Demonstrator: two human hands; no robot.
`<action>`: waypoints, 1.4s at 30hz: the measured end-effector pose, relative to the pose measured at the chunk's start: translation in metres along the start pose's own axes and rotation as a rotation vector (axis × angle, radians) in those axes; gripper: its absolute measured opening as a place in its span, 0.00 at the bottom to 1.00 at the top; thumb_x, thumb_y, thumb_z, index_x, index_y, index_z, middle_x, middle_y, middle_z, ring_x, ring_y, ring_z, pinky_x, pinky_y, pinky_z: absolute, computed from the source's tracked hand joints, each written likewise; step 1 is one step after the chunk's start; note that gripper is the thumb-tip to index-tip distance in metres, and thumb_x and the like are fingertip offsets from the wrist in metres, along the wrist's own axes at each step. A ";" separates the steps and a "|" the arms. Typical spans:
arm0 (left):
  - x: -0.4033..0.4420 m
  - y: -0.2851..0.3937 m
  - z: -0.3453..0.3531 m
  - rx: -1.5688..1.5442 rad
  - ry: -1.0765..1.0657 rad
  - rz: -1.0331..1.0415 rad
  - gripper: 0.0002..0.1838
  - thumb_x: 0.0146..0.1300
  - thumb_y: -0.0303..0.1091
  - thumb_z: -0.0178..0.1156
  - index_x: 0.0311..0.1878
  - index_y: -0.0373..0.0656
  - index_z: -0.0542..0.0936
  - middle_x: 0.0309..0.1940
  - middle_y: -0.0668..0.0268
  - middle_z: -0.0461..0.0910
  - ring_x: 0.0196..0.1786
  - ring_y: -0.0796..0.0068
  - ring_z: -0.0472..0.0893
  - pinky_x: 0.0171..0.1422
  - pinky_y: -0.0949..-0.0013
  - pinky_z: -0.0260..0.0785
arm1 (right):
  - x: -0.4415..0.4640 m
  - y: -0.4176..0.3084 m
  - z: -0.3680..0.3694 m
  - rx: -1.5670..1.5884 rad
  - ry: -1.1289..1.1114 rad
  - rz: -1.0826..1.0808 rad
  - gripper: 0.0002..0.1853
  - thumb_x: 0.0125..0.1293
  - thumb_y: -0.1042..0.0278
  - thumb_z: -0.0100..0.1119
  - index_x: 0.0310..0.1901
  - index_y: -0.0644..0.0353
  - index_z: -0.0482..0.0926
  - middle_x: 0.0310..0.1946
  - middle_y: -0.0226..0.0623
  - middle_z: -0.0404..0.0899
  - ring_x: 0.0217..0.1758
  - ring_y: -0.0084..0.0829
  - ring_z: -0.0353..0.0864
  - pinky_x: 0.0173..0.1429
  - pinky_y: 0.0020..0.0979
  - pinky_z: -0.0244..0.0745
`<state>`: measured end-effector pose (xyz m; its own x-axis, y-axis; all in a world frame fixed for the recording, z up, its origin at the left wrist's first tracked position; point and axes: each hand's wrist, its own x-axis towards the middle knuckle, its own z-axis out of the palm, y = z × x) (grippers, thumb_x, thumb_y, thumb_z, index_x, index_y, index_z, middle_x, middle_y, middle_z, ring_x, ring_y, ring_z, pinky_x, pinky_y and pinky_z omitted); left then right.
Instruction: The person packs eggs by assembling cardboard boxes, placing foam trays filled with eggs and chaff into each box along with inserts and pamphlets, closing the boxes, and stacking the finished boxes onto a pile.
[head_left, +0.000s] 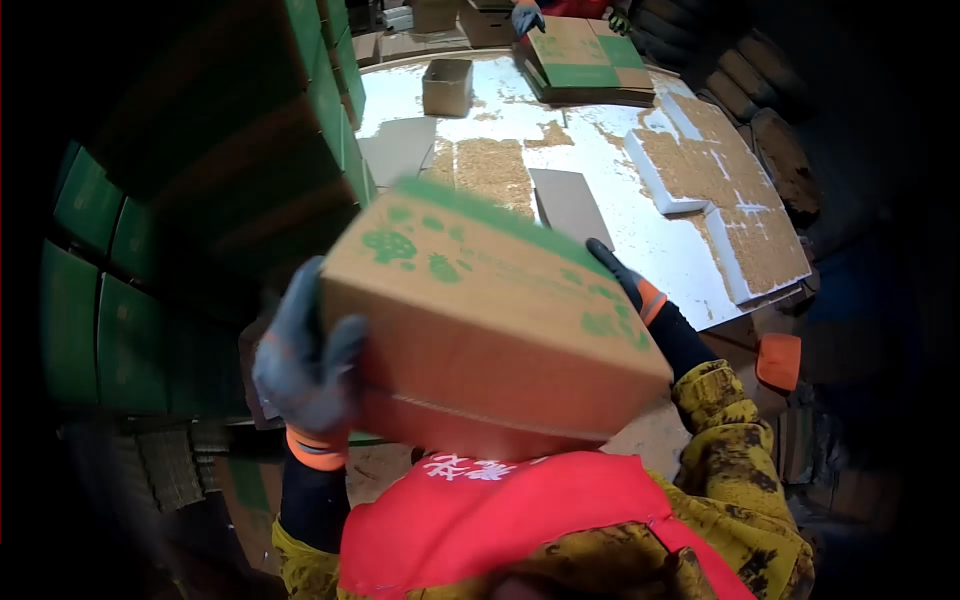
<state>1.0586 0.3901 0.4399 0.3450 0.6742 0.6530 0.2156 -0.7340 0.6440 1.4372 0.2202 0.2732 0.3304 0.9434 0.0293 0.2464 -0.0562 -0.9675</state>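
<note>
A brown cardboard box [480, 310] with green printing is held tilted in front of my chest, above the near side of the table. My left hand [310, 355], in a grey glove with an orange cuff, grips its left end, with the thumb across the near face. On the far right side, my right hand [630, 275], in a dark glove with an orange cuff, holds the box's edge; some of its fingers are hidden behind the box. The box and left glove are slightly blurred.
Green boxes [130, 320] are stacked high on the left. The white-topped table [640, 270] carries worn brown patches, grey cardboard sheets [572, 203], a small open box [447, 88] and flat green-brown cartons [580, 60]. Across it, another person's gloved hand [527, 17] touches the cartons.
</note>
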 end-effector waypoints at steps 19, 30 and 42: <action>-0.055 -0.172 -0.006 0.383 -0.382 -0.474 0.25 0.65 0.36 0.55 0.63 0.36 0.67 0.60 0.56 0.69 0.63 0.59 0.67 0.70 0.63 0.56 | 0.169 -0.038 -0.027 -0.116 -0.154 -0.014 0.18 0.68 0.64 0.51 0.57 0.63 0.75 0.44 0.36 0.81 0.42 0.25 0.79 0.50 0.27 0.74; -0.047 -0.121 0.028 0.518 -0.288 -1.012 0.30 0.63 0.41 0.59 0.65 0.37 0.66 0.56 0.54 0.75 0.55 0.66 0.74 0.61 0.66 0.63 | 0.592 0.321 -0.078 -0.625 -0.395 -0.187 0.16 0.65 0.64 0.53 0.53 0.59 0.74 0.40 0.54 0.76 0.43 0.38 0.75 0.48 0.36 0.70; -0.033 -0.100 0.045 0.292 -0.120 -0.989 0.29 0.63 0.39 0.58 0.65 0.39 0.66 0.60 0.54 0.71 0.62 0.62 0.70 0.66 0.66 0.59 | 0.365 0.237 -0.254 0.227 -0.479 0.350 0.35 0.67 0.55 0.51 0.69 0.65 0.53 0.67 0.41 0.61 0.70 0.35 0.59 0.71 0.33 0.56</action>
<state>1.0667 0.4379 0.3363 -0.0208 0.9854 -0.1688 0.6592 0.1405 0.7387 1.8474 0.4679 0.1188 -0.1007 0.9261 -0.3635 -0.0192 -0.3671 -0.9300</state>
